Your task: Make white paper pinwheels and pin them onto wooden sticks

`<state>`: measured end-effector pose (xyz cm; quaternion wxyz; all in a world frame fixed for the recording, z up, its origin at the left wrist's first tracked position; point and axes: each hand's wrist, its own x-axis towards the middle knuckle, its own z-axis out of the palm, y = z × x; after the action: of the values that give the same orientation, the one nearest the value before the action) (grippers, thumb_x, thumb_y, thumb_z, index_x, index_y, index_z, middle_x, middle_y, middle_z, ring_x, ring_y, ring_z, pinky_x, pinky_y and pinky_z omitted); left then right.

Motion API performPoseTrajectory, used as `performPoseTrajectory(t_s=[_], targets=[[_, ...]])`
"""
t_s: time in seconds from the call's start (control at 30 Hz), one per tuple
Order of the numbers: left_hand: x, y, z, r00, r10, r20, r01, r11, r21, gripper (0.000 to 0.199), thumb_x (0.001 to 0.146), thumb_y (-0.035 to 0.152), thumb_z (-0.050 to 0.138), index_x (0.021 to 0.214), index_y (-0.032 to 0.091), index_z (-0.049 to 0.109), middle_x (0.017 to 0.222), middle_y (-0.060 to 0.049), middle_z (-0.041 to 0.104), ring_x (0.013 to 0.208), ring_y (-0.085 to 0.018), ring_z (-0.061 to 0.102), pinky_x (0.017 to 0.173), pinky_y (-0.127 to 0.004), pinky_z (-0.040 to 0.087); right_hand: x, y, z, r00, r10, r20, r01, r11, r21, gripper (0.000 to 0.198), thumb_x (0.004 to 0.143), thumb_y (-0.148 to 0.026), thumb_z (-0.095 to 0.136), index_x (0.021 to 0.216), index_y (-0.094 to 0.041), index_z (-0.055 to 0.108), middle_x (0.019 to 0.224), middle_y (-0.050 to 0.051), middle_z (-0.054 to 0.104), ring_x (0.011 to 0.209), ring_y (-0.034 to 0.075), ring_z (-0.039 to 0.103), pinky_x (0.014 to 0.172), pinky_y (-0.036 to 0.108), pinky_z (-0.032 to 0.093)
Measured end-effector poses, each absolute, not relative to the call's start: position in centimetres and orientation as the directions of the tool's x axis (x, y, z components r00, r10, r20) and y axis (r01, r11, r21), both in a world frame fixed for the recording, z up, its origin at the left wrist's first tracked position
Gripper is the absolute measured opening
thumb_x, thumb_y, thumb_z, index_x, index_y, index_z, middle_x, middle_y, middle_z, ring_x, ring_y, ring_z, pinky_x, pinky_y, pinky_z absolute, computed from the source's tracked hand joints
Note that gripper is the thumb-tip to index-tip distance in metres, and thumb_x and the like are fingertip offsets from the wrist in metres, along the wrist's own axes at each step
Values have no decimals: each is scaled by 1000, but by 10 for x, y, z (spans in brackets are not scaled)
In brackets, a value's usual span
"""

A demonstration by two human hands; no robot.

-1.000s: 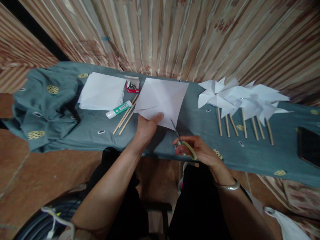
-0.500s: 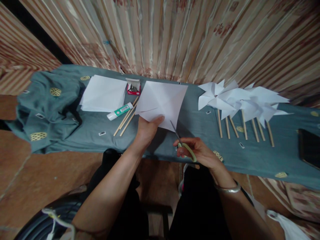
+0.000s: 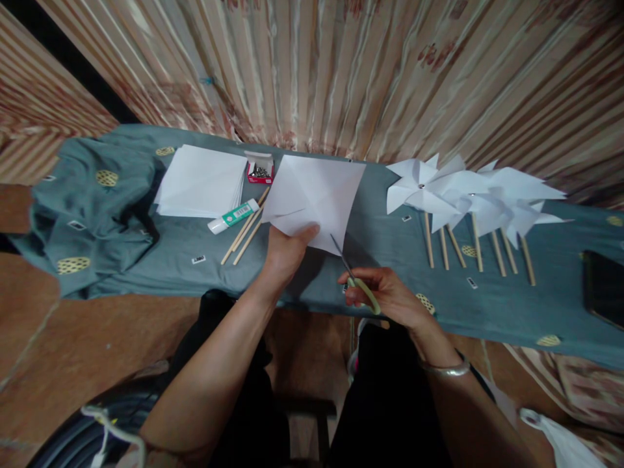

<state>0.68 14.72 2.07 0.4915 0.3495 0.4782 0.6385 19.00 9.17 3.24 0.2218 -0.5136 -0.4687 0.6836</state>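
Observation:
A square sheet of white paper (image 3: 316, 185) with diagonal creases is pinched at its near edge by my left hand (image 3: 290, 250), thumb on top and fingers hidden beneath. A slit runs in from its left near corner. My right hand (image 3: 377, 292) grips scissors (image 3: 361, 286) with pale green handles. Their blades lie at the sheet's right near corner, pointing toward its middle. Left of the sheet are several wooden sticks (image 3: 248, 231), a glue stick (image 3: 234, 216) and a small red box (image 3: 260, 171) of metal pins.
A stack of white paper (image 3: 202, 182) lies at the left on the green cloth (image 3: 180, 273). Finished paper pinwheels (image 3: 468, 195) on sticks lie to the right. A dark phone-like object (image 3: 604, 286) rests at the right edge. Behind hangs a striped curtain (image 3: 312, 78).
Almost nothing differs. The sheet and both hands have shifted very slightly, and the scissors stay at the same corner.

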Motion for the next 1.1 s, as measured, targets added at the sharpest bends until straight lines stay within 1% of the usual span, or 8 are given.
performPoseTrajectory(t_s=[0.27, 0.47, 0.6, 0.77, 0.97, 1.1], targets=[[6, 149, 18, -282, 959, -21, -272, -59, 960, 51, 59, 22, 76, 108, 16, 65, 91, -7, 74, 94, -26, 69, 89, -40, 54, 190, 92, 31, -360, 789, -497, 182, -464, -867, 48, 55, -51, 87, 82, -16, 69, 60, -3, 62, 54, 9, 57, 50, 22, 47], [6, 148, 20, -278, 960, -13, -280, -68, 958, 50, 60, 23, 75, 108, 15, 64, 94, -8, 74, 94, -25, 69, 88, -39, 54, 189, 92, 31, -338, 778, -530, 138, -516, -845, 49, 47, -47, 90, 79, -16, 69, 60, -3, 63, 53, 10, 59, 49, 21, 48], [6, 148, 21, -276, 961, -12, -273, -66, 960, 50, 60, 22, 74, 109, 16, 65, 92, -8, 74, 94, -25, 69, 88, -39, 54, 190, 92, 30, -343, 780, -523, 147, -506, -850, 46, 49, -45, 90, 80, -17, 69, 60, -3, 63, 53, 10, 59, 49, 22, 48], [5, 148, 20, -271, 963, -9, -276, -69, 959, 51, 59, 21, 75, 109, 16, 65, 90, -7, 74, 95, -26, 69, 89, -40, 53, 191, 92, 29, -333, 781, -528, 152, -508, -848, 47, 49, -46, 90, 81, -17, 69, 62, -2, 64, 54, 11, 60, 50, 23, 49], [7, 144, 17, -230, 972, -43, -263, -19, 965, 54, 58, 20, 77, 110, 15, 63, 88, -6, 73, 93, -26, 68, 88, -40, 53, 190, 92, 31, -352, 791, -501, 169, -473, -865, 46, 54, -48, 88, 82, -17, 69, 61, -2, 64, 57, 12, 61, 54, 23, 50], [9, 143, 15, -226, 973, -45, -255, -14, 967, 53, 59, 20, 76, 110, 16, 62, 90, -5, 72, 95, -26, 68, 90, -41, 53, 190, 92, 33, -337, 793, -507, 159, -483, -861, 46, 51, -47, 89, 80, -17, 69, 60, -2, 63, 57, 11, 60, 53, 22, 48]])
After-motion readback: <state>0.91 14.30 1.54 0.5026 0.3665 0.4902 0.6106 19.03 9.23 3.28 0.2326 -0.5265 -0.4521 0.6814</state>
